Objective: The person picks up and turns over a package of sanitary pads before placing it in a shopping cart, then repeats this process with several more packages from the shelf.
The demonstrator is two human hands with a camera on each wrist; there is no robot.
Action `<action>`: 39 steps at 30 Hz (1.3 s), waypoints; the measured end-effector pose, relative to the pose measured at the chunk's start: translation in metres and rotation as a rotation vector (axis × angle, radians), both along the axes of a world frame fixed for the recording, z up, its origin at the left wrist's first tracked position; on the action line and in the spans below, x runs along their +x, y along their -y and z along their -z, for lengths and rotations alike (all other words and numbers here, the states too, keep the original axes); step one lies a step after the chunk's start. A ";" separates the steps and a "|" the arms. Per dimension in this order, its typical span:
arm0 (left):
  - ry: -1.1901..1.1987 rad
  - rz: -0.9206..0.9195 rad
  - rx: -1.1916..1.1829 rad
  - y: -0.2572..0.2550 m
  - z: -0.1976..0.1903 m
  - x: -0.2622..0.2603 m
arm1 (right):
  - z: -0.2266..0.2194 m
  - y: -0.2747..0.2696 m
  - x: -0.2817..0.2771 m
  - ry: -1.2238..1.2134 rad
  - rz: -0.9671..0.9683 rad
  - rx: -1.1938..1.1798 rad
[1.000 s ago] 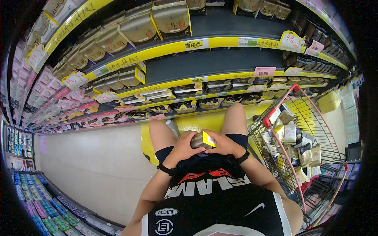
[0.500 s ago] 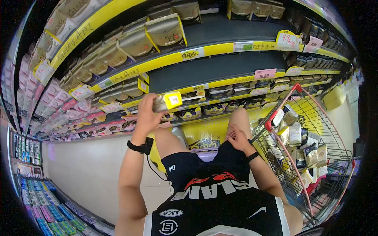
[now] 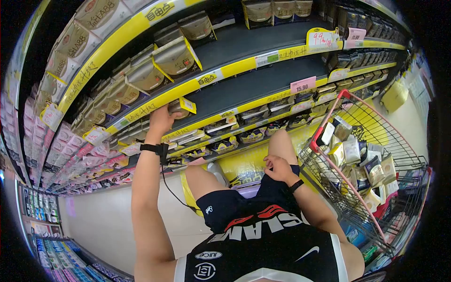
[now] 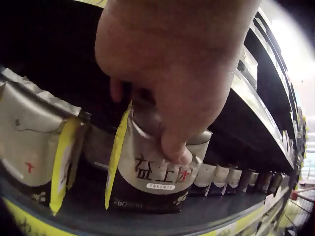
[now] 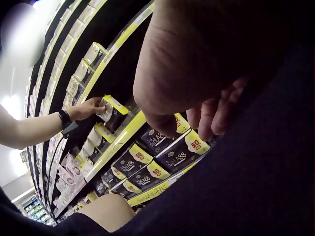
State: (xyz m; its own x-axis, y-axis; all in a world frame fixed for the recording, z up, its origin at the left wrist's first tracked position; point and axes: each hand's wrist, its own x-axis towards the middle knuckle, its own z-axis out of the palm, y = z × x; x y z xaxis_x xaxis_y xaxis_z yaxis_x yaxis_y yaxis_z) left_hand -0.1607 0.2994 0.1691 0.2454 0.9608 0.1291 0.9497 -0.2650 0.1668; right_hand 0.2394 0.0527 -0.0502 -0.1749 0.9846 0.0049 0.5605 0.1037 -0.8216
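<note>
My left hand (image 3: 162, 121) (image 4: 167, 64) reaches onto the middle shelf (image 3: 263, 89). From above it grips a silver-and-black pack of sanitary pads (image 3: 188, 105) (image 4: 155, 172) with a yellow side, the thumb lying across the front. The pack stands upright close over the shelf, beside a similar pack (image 4: 29, 142) in the left wrist view. My right hand (image 3: 280, 168) (image 5: 182, 73) rests on my right thigh, fingers loosely bent, holding nothing.
To my right stands a wire shopping cart (image 3: 346, 94) with many packs (image 3: 352, 151) inside. Yellow-edged shelves carry rows of packs and a pink price tag (image 3: 303, 86). Dark packs with yellow corners (image 5: 182, 153) fill a lower shelf. A cable (image 3: 174, 188) hangs from the left wrist.
Both hands held the pack over my lap at first. The right hand then let go and settled on the thigh, while the left carried the pack forward to the middle shelf.
</note>
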 end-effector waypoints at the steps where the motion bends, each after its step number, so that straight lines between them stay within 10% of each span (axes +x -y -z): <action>1: -0.015 0.001 -0.002 -0.003 0.000 -0.002 | -0.001 0.000 0.000 0.005 0.002 0.007; 12: -0.161 0.061 0.155 -0.034 0.014 -0.020 | -0.002 -0.003 -0.004 0.074 -0.021 0.082; 18: 0.283 0.075 -0.211 -0.062 0.026 -0.021 | 0.002 -0.004 -0.005 0.060 -0.025 0.071; 39: -0.053 -0.068 -0.110 -0.077 0.033 -0.034 | 0.006 -0.014 -0.005 0.078 -0.050 0.050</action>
State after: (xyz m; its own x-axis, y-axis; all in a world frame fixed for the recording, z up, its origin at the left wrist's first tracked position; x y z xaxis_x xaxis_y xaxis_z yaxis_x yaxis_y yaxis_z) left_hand -0.1942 0.3768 0.1366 0.1832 0.9830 0.0110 0.9730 -0.1829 0.1405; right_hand 0.2347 0.0666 -0.0564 -0.2252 0.9735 0.0386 0.6156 0.1729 -0.7689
